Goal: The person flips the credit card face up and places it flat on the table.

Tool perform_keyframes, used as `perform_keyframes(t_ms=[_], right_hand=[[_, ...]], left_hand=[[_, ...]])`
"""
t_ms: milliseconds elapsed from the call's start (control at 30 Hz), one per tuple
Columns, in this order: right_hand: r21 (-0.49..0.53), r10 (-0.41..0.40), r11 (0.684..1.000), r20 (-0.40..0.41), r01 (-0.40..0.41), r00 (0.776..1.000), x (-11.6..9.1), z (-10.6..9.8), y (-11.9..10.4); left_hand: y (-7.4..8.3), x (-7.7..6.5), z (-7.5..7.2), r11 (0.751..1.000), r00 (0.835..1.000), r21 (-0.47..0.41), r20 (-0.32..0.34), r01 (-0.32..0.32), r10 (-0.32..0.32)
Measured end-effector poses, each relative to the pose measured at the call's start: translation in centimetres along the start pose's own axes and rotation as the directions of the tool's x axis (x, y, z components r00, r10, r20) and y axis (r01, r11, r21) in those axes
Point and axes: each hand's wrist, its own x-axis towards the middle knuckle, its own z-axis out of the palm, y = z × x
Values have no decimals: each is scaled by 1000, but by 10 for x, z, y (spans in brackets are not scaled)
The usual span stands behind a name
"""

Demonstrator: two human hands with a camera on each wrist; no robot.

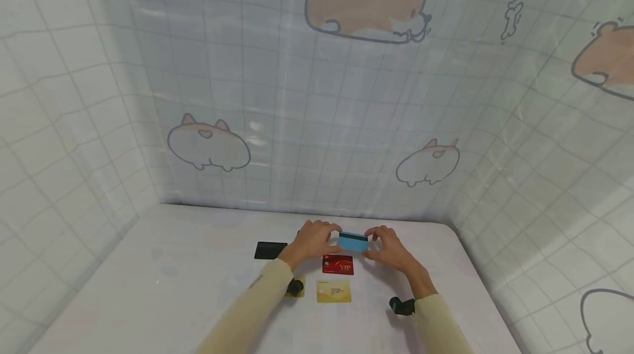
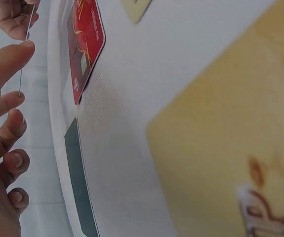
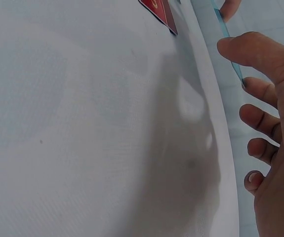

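Note:
Both hands hold up a light blue card (image 1: 353,243) with a black stripe, raised off the table. My left hand (image 1: 313,239) pinches its left end between thumb and fingers. At the right end my right hand (image 1: 388,248) pinches it the same way. In the left wrist view the blue card (image 2: 21,79) shows as a thin edge; the right wrist view also has the blue card (image 3: 236,69) nearly edge-on. Just below lies a red VIP card (image 1: 338,265). Nearer the front is a gold card (image 1: 334,291).
A dark card (image 1: 270,250) lies left of the left hand, which partly covers it. Another gold card (image 1: 301,289) is partly hidden by the left wrist's black camera (image 1: 295,287). The white table (image 1: 198,288) meets a patterned curtain (image 1: 277,139) at its back edge.

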Motion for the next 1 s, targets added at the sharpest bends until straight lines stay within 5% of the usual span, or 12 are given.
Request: perform_keyframes(t_ms=[1000], right_hand=[[-44, -61, 997, 6, 61, 998, -9, 14, -12]], left_hand=[[-8, -26, -3, 1000, 999, -24, -37, 6, -7]])
